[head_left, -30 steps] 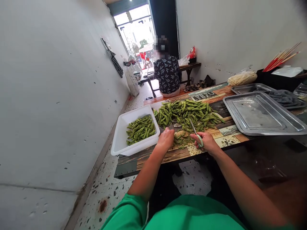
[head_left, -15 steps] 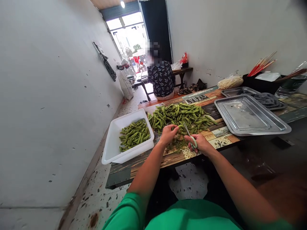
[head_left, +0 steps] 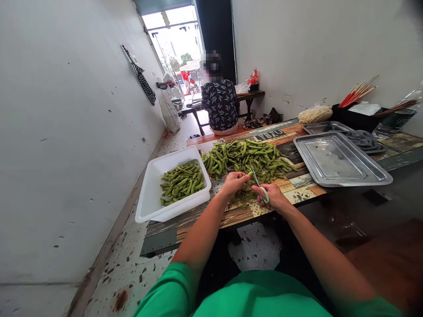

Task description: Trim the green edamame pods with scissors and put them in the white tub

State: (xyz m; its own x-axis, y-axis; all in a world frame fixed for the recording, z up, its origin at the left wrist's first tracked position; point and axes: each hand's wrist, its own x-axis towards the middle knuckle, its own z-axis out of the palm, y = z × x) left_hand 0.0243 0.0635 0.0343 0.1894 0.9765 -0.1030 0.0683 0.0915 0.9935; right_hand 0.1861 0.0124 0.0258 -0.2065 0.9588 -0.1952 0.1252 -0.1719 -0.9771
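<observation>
My left hand (head_left: 235, 182) pinches a green soybean pod (head_left: 250, 174) by one end, with its other end at the scissor blades. In my right hand (head_left: 270, 196) is a pair of scissors (head_left: 265, 195) with pale green handles, its metal blades pointing up and left toward the pod. Just beyond both hands spreads a heap of soybean pods (head_left: 247, 154) on the patterned table (head_left: 231, 216). Small green trimmings (head_left: 243, 198) lie beneath my hands. Left of the heap, a white plastic tub (head_left: 150, 193) holds more pods (head_left: 183, 182).
Metal trays (head_left: 343, 158) and a grey cloth (head_left: 362, 140) lie at the right. Behind them are a bag of sticks (head_left: 315, 113), a black box (head_left: 346, 114) with skewers, and a plastic bottle (head_left: 395, 123). A person (head_left: 220, 105) sits beyond the table, facing away.
The scissor blades look closer together and now meet the tip of the pod in my left hand. The whole view has shifted slightly.
</observation>
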